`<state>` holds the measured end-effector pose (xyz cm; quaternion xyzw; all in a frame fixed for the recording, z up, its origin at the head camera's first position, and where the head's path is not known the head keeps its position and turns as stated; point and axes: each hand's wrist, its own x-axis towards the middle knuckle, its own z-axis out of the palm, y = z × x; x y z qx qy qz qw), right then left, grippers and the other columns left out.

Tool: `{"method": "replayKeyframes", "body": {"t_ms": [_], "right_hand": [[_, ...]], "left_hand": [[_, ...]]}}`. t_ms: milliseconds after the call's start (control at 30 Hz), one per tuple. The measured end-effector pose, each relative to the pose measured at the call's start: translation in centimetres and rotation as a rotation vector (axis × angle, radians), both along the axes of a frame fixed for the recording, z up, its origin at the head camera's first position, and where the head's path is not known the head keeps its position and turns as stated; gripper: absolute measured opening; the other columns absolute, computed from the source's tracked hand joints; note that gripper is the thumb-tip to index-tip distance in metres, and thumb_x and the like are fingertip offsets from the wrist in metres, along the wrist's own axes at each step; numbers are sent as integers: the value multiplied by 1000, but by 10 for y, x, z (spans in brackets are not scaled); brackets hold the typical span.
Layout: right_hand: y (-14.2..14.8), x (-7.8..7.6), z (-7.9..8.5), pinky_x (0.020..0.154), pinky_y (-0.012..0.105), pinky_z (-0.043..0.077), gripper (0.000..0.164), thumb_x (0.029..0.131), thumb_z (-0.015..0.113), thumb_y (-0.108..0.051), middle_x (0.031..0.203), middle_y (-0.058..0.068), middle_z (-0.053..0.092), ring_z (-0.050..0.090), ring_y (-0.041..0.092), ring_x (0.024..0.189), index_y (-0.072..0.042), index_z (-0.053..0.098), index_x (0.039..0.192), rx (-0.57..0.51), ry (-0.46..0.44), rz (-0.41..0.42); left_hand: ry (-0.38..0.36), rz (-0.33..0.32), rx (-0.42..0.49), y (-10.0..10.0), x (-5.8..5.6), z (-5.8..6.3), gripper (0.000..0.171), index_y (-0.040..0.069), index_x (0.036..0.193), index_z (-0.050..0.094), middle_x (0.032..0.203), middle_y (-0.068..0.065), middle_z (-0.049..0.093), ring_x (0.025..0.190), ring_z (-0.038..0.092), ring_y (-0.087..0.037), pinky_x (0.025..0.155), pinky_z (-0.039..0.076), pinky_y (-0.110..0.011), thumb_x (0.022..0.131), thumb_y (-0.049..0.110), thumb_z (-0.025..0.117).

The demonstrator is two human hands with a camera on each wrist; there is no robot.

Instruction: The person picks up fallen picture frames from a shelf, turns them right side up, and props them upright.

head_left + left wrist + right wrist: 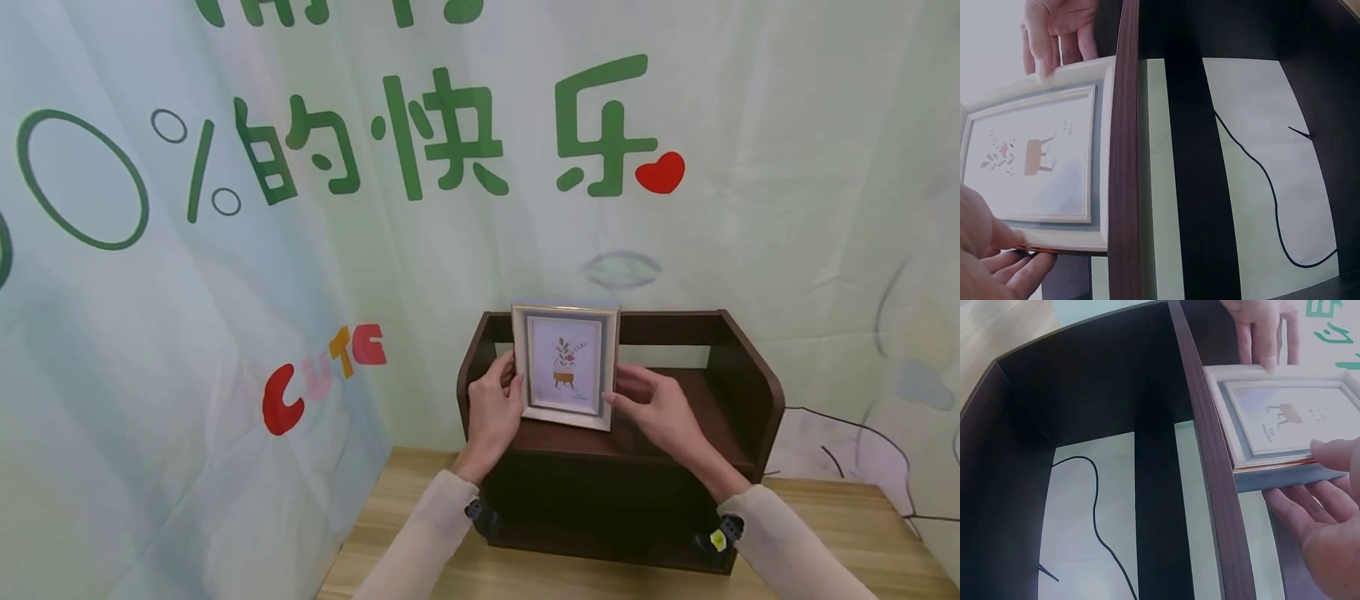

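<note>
A cream picture frame with a gold edge stands upright on the top shelf of a dark brown wooden rack. Its picture shows a small plant in an orange pot with legs. My left hand grips the frame's left side, thumb on the front and fingers around the edge. On the opposite side my right hand holds it the same way, its thumb on the front border and the fingers behind. In both wrist views the frame's bottom edge sits at the shelf's front board.
The rack stands on a light wood table, its lower compartment open to the front. Behind and to the left hangs a pale green cloth printed with green characters, a red heart and coloured letters. High side panels flank the top shelf.
</note>
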<state>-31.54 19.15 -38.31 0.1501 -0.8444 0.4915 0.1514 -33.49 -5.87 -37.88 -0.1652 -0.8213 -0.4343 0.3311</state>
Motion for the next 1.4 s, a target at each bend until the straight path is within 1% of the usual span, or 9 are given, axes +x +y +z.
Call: {"method": "replayKeyframes", "body": {"t_ms": [233,433,600,700,833,967,1100,1200,1400], "right_hand": [[0,8,-7,78,24,57,53,89,73,-29,124,15,69,68,30,113,-10,57,136,-9,9,17],[-2,14,-6,77,19,55,49,88,74,-26,120,13,72,70,28,110,-11,60,132,-23,20,22],[-5,19,-7,77,21,55,47,88,74,-26,117,14,72,70,28,108,-10,62,131,-29,9,37],[-8,21,-6,77,22,57,45,88,74,-25,116,13,73,71,27,106,-10,64,128,-30,7,55],[-13,24,-4,76,22,58,40,87,75,-23,113,10,74,73,23,102,-12,67,125,-33,40,58],[-21,27,-3,75,26,59,39,86,76,-18,114,12,74,74,23,99,-11,67,123,-46,69,60],[-30,32,-5,73,28,60,39,86,76,-18,114,12,74,74,23,97,-12,68,123,-37,77,37],[-38,35,-6,71,28,60,39,85,77,-20,112,10,74,74,22,94,-14,67,122,-36,75,10],[-54,40,-4,74,32,61,38,83,79,-20,109,9,74,74,22,93,-16,67,118,-59,73,-12]], "left_hand": [[10,-40,20,0,-10,-6,38,6,132,60,114,-15,72,98,73,-22,74,61,-27,94,5,63],[-1,-78,37,-1,-20,-7,40,7,134,60,113,-15,72,99,73,-22,77,60,-27,94,4,64],[-32,-130,58,0,-27,-7,41,8,135,59,112,-15,72,102,72,-23,81,60,-30,94,3,63],[-69,-150,82,2,-32,-5,41,9,135,60,110,-15,73,102,72,-23,83,60,-31,94,3,62],[-115,-163,116,4,-39,-1,41,11,133,61,108,-14,73,102,72,-23,84,60,-32,94,3,63],[-135,-175,135,7,-44,2,39,13,131,63,108,-14,73,103,72,-23,85,60,-34,93,2,64],[-152,-194,148,9,-48,2,38,13,129,64,110,-14,73,106,72,-25,86,59,-35,93,1,63],[-181,-217,158,10,-52,2,39,14,130,63,113,-13,73,109,70,-24,88,59,-35,93,1,63],[-213,-306,177,10,-63,1,38,13,131,62,117,-14,71,112,69,-25,83,60,-34,95,3,62]]}}
